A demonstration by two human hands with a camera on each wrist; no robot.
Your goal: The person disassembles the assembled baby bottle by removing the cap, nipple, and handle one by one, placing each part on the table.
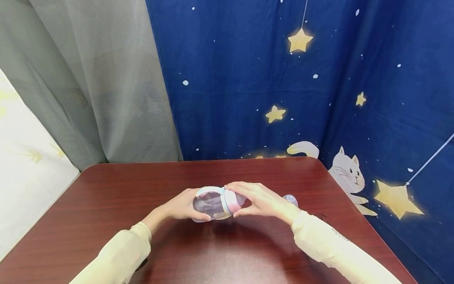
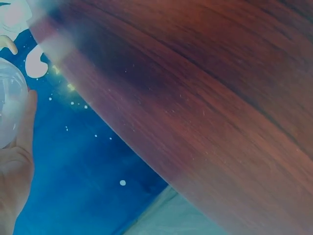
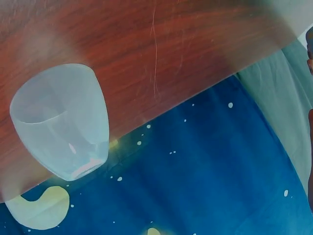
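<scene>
A clear baby bottle (image 1: 209, 204) with pastel handles lies on its side in mid-table, its collar (image 1: 232, 201) pointing right. My left hand (image 1: 184, 205) grips the bottle's base end, thumb along the near side. Around the pink-and-white collar at the other end, my right hand (image 1: 257, 199) curls its fingers and thumb, partly covering the nipple end. The left wrist view catches only the bottle's rounded base (image 2: 10, 110) and the edge of the hand. A translucent bottle cap (image 3: 61, 127) stands on the table just beyond the right wrist, which hides part of it in the head view.
The dark red wooden table (image 1: 159, 179) has rounded far corners. Behind it hang a grey curtain (image 1: 124, 79) and a blue curtain (image 1: 230, 79) with stars and a white cat. A small dark object (image 1: 142, 264) shows beside the left sleeve.
</scene>
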